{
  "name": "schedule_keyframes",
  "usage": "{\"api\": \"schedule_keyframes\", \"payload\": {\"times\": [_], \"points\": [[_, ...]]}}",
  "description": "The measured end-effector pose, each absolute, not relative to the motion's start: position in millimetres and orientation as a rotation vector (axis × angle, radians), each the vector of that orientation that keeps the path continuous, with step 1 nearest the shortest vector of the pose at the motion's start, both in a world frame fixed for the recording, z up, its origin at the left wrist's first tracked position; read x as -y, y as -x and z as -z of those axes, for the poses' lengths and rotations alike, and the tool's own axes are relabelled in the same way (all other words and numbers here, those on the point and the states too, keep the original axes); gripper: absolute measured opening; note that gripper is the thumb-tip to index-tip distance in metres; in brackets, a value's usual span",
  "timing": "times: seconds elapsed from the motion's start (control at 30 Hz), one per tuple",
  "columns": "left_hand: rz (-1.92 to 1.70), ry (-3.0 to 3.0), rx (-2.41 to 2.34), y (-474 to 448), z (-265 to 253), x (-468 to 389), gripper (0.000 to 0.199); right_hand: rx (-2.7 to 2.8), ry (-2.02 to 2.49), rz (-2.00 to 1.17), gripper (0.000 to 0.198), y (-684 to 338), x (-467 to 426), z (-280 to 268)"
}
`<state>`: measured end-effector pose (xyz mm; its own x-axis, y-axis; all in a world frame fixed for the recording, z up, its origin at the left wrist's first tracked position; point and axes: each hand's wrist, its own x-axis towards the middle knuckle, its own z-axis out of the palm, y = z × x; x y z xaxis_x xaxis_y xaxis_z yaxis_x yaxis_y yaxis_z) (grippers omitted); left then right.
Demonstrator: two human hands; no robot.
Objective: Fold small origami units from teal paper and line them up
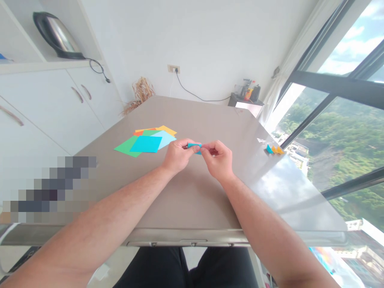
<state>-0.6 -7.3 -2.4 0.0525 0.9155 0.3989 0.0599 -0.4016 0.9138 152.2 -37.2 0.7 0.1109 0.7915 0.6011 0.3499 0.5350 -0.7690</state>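
1. The left hand [176, 155] is closed in a pinch on the small blue paper [194, 146], with the thumb on top.
2. The right hand [221, 158] pinches the same paper at its other end; both thumbs are very near each other.
3. The paper is above the middle of the surface [195, 196]; whether it touches there, one cannot tell.
4. The step looks like making a crease, but the exact line is hidden by the hands.
5. For doing this well, the left hand should hold firmly without crushing, while the right one matches the edges, then presses slowly along the fold.
6. The sheets [146, 144] lie just beside the left hand, so it should better not slide toward them.
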Motion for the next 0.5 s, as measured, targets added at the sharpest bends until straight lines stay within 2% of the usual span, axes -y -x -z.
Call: {"api": "schedule_keyframes", "payload": {"times": [0.5], "points": [[-1.475, -1.441, -0.957, -3.4, 4.4, 7.5, 0.029, 1.409, 1.092, -0.635, 0.013, -151.3, 33.4, 1.8]]}}
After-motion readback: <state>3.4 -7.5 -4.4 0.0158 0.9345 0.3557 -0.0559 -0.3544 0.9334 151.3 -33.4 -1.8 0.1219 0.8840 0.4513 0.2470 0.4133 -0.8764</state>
